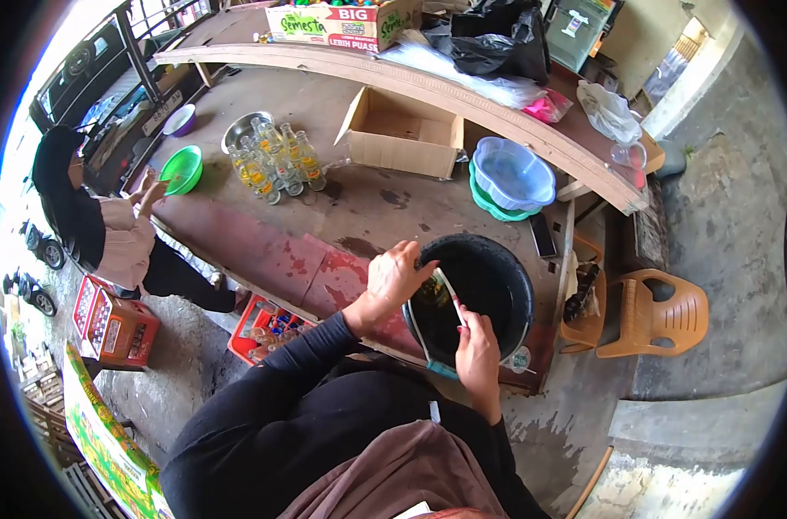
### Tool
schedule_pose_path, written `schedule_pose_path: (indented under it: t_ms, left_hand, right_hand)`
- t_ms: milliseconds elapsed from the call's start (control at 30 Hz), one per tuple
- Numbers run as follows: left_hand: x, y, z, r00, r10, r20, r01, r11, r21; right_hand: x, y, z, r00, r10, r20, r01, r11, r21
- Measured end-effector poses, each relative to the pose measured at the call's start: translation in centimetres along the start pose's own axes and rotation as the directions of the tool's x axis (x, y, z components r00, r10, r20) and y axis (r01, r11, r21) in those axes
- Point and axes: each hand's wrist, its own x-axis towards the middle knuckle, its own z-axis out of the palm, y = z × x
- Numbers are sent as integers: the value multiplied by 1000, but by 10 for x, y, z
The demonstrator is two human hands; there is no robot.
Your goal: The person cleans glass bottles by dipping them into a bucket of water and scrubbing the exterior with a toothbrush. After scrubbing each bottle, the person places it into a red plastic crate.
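Observation:
Over a black bucket [516, 285] of dark liquid, my left hand [395, 281] is closed around what looks like a glass bottle [431, 292] with yellow print, mostly covered by the fingers. My right hand [477, 348] grips a thin pale stick [453, 301], whose far end meets the bottle; I cannot make out its tip. Farther back on the table, several clear glass bottles [277, 164] with yellow and orange print stand in a cluster.
On the table [324, 212] are a cardboard box [402, 157], a blue basin [513, 173], a green basin [183, 170], a metal bowl [238, 131] and a phone [542, 235]. A person [99, 216] works at left. Red crates [117, 324] and orange plastic chairs [657, 311] flank the table.

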Motion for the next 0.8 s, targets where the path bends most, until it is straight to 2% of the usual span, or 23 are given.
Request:
schedule_pose_path:
  t_ms: [100, 133, 200, 233, 300, 333, 400, 467, 533, 600, 700, 800]
  left_hand:
    - [1, -4, 3, 998, 38, 57, -36, 999, -34]
    - [2, -4, 5, 993, 74, 98, -68, 996, -63]
    - [3, -7, 6, 981, 114, 160, -100, 991, -92]
    - [6, -11, 6, 957, 212, 199, -182, 970, -159]
    - [10, -14, 4, 894, 349, 281, -275, 923, -271]
    - [11, -17, 3, 865, 416, 281, -334, 895, -296]
    - [12, -23, 3, 821, 467, 329, -377, 875, -304]
    - [11, -25, 1, 795, 492, 353, -396, 864, -312]
    - [8, -27, -1, 771, 514, 375, -415, 853, -316]
    - [9, -30, 2, 764, 534, 363, -423, 839, -342]
    - [14, -30, 2, 782, 508, 361, -378, 848, -372]
    - [20, -29, 5, 768, 530, 360, -383, 830, -405]
  right_hand:
    - [7, 45, 15, 992, 103, 73, -88, 978, -190]
    - [11, 61, 20, 972, 180, 152, -136, 955, -263]
    - [13, 82, 28, 967, 164, 195, -92, 938, -334]
    - [14, 68, 20, 965, 186, 186, -115, 934, -339]
    - [15, 39, 5, 992, 79, 99, -60, 982, -181]
    - [15, 31, -1, 991, 98, 91, -80, 979, -187]
    - [15, 23, -8, 996, 69, 57, -69, 998, -12]
    - [16, 44, 0, 997, 54, 60, -51, 998, -41]
    - [15, 71, 12, 978, 72, 195, -17, 963, -268]
    - [14, 66, 9, 975, 92, 200, -41, 968, -249]
    - [12, 36, -4, 1000, 15, 21, -17, 997, 72]
    - [14, 36, 0, 999, 29, 39, -30, 1000, 5]
